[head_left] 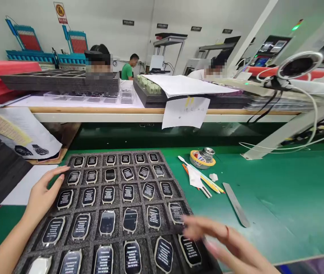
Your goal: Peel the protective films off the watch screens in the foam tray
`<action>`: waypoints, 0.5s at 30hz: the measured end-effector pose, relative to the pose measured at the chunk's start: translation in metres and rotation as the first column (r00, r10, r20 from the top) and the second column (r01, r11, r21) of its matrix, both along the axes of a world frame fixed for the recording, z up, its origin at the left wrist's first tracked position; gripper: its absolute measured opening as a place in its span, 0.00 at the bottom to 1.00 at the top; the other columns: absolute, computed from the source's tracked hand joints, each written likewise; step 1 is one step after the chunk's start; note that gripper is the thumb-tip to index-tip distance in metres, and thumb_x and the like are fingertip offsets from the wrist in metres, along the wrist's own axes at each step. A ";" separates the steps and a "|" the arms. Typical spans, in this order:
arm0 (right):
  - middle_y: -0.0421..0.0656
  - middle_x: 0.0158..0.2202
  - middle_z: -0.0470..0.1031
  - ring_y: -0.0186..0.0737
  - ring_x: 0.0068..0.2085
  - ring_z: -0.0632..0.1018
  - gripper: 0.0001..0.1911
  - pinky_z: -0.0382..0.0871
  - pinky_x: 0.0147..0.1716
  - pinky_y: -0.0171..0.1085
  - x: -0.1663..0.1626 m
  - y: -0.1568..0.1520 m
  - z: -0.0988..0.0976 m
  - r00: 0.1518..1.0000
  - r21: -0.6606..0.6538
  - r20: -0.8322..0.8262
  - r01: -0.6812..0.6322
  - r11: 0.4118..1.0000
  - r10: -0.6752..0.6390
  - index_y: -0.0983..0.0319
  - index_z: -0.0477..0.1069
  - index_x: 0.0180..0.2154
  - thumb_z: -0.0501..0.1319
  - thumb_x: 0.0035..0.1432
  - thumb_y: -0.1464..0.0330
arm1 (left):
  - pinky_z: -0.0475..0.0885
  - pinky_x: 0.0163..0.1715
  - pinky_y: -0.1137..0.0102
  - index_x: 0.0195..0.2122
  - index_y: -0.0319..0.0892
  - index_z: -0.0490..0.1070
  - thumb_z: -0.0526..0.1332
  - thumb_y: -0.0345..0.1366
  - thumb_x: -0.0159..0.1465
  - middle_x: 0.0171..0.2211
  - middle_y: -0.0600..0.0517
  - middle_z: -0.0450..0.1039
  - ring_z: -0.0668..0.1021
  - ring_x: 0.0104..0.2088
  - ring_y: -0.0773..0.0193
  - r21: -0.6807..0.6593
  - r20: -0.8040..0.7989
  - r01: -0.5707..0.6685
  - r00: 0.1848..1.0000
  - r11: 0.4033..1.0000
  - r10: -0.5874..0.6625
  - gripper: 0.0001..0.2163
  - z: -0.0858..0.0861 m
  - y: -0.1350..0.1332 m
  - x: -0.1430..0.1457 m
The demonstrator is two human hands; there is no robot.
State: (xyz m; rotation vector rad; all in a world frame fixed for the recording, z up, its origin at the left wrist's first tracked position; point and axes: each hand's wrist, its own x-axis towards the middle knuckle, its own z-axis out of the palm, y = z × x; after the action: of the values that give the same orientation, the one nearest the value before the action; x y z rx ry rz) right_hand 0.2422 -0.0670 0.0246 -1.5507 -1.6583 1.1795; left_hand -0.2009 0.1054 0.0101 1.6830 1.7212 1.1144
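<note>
A dark grey foam tray (143, 242) is divided into compartments that hold several watch bodies without straps, most with lit screens of white text. A few screens are dark, like the one on this watch body (107, 222). My left hand (45, 190) rests at the tray's left edge, fingers stretched out and holding nothing. Over the right edge is my right hand (221, 239), slightly blurred, thumb and fingers apart. It is close to a watch body (189, 249) in the near right compartment; whether it touches it I cannot tell.
Right of the tray lie a metal strip (236, 205), a roll of yellow tape (201, 159) and several thin tools with a white scrap (194, 177). A shelf (116, 117) crosses behind, carrying foam trays. Co-workers sit beyond. A slanted white post (267, 144) stands at right.
</note>
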 end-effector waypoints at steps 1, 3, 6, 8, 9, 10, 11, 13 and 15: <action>0.49 0.54 0.76 0.52 0.57 0.75 0.25 0.68 0.58 0.54 -0.003 0.018 -0.002 0.992 0.160 0.112 0.043 0.986 -0.062 0.52 0.67 0.61 0.53 0.67 0.53 | 0.56 0.66 0.58 0.50 0.47 0.75 0.59 0.45 0.65 0.56 0.51 0.74 0.70 0.60 0.50 0.013 -0.050 0.029 0.998 0.999 -0.028 0.15 0.003 -0.003 0.004; 0.50 0.64 0.66 0.53 0.64 0.66 0.27 0.61 0.62 0.58 -0.013 0.055 -0.008 0.939 0.387 0.330 -0.045 0.921 -0.094 0.53 0.61 0.65 0.54 0.67 0.55 | 0.61 0.63 0.59 0.50 0.49 0.76 0.58 0.47 0.65 0.53 0.51 0.76 0.73 0.57 0.50 -0.010 -0.134 0.136 0.982 0.991 -0.136 0.16 0.011 -0.010 0.018; 0.51 0.70 0.54 0.59 0.70 0.53 0.31 0.52 0.64 0.65 -0.029 0.098 -0.019 0.817 0.420 0.577 -0.275 0.865 -0.021 0.54 0.56 0.67 0.56 0.66 0.55 | 0.63 0.62 0.57 0.54 0.55 0.74 0.58 0.46 0.67 0.57 0.53 0.73 0.72 0.59 0.51 -0.129 -0.308 0.441 0.834 0.888 -0.459 0.16 0.019 -0.020 0.049; 0.53 0.71 0.50 0.61 0.71 0.50 0.31 0.49 0.64 0.66 -0.038 0.116 -0.023 0.763 0.388 0.646 -0.349 0.853 0.018 0.54 0.55 0.68 0.55 0.67 0.55 | 0.61 0.64 0.54 0.59 0.55 0.69 0.56 0.44 0.68 0.63 0.51 0.66 0.68 0.63 0.51 -0.163 -0.411 0.564 0.707 0.810 -0.575 0.18 0.018 -0.024 0.070; 0.54 0.71 0.49 0.62 0.71 0.49 0.31 0.49 0.64 0.66 -0.041 0.122 -0.024 0.747 0.377 0.664 -0.366 0.851 0.027 0.54 0.55 0.68 0.54 0.67 0.54 | 0.60 0.64 0.52 0.62 0.55 0.67 0.56 0.44 0.69 0.65 0.50 0.63 0.66 0.64 0.50 -0.158 -0.459 0.597 0.661 0.787 -0.593 0.20 0.017 -0.024 0.080; 0.54 0.71 0.49 0.62 0.71 0.48 0.31 0.49 0.64 0.67 -0.044 0.127 -0.025 0.736 0.369 0.677 -0.376 0.850 0.032 0.55 0.56 0.68 0.54 0.67 0.53 | 0.59 0.64 0.50 0.64 0.53 0.64 0.56 0.44 0.69 0.66 0.49 0.61 0.64 0.65 0.49 -0.145 -0.500 0.621 0.625 0.770 -0.599 0.21 0.014 -0.023 0.089; 0.55 0.71 0.48 0.63 0.71 0.48 0.31 0.49 0.64 0.67 -0.046 0.130 -0.025 0.725 0.362 0.688 -0.385 0.849 0.035 0.55 0.57 0.67 0.54 0.67 0.52 | 0.59 0.65 0.48 0.65 0.52 0.63 0.56 0.45 0.69 0.67 0.47 0.59 0.62 0.66 0.47 -0.131 -0.536 0.636 0.600 0.761 -0.594 0.23 0.011 -0.021 0.096; 0.55 0.71 0.48 0.64 0.71 0.48 0.31 0.49 0.64 0.67 -0.048 0.136 -0.024 0.710 0.352 0.703 -0.397 0.848 0.040 0.56 0.60 0.66 0.54 0.67 0.52 | 0.57 0.65 0.46 0.66 0.49 0.60 0.55 0.47 0.69 0.69 0.44 0.55 0.59 0.68 0.45 -0.117 -0.591 0.648 0.563 0.752 -0.578 0.25 0.005 -0.014 0.109; 0.55 0.71 0.49 0.64 0.71 0.48 0.31 0.48 0.64 0.66 -0.047 0.138 -0.024 0.715 0.362 0.698 -0.398 0.843 0.038 0.57 0.61 0.65 0.55 0.66 0.51 | 0.56 0.65 0.45 0.67 0.48 0.58 0.54 0.49 0.70 0.70 0.42 0.51 0.55 0.69 0.43 -0.120 -0.632 0.646 0.536 0.754 -0.560 0.26 0.001 -0.007 0.119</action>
State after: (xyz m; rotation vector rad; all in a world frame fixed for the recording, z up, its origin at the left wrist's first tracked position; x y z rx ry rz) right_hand 0.1947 0.0709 0.0008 -1.5323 -2.4402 0.1888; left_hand -0.0819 0.0985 0.0107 2.6823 1.1614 0.3132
